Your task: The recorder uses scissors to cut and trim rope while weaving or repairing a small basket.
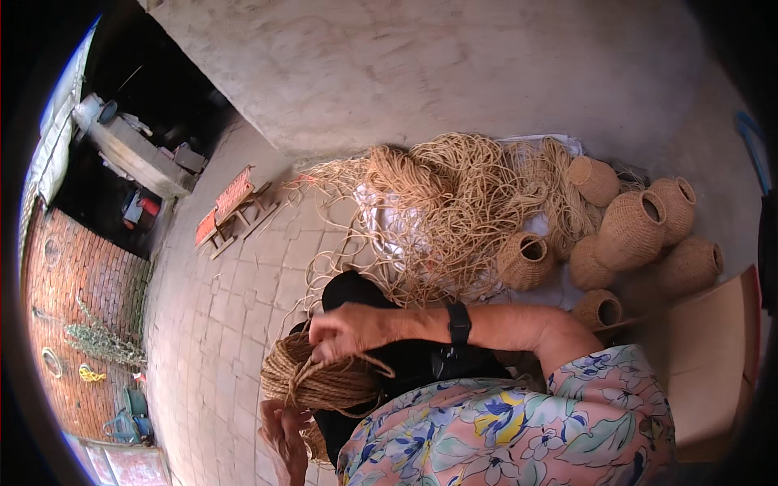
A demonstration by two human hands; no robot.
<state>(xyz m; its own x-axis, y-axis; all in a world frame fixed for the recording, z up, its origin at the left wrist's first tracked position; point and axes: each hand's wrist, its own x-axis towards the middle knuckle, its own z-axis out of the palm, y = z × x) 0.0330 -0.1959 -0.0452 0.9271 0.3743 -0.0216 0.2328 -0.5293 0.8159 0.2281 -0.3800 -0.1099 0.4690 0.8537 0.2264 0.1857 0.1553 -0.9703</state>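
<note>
In front of my lap is a rounded, tan piece of ropework (312,381), apparently a part-made rope basket; its underside is hidden. My right hand (344,328) is at its top, fingers pinched on a strand of rope (377,363) that curls off to the right. A dark watch (459,324) circles that wrist. Low at the piece's left side, my left hand (285,437) grips its edge, fingers bent and partly hidden behind it.
A large tangled heap of rope (462,211) lies on white sheeting by the wall. Several woven baskets (632,231) stand to its right, near a cardboard box (713,364). A small folding stool (235,206) is on the paving at left, before a brick wall (81,300).
</note>
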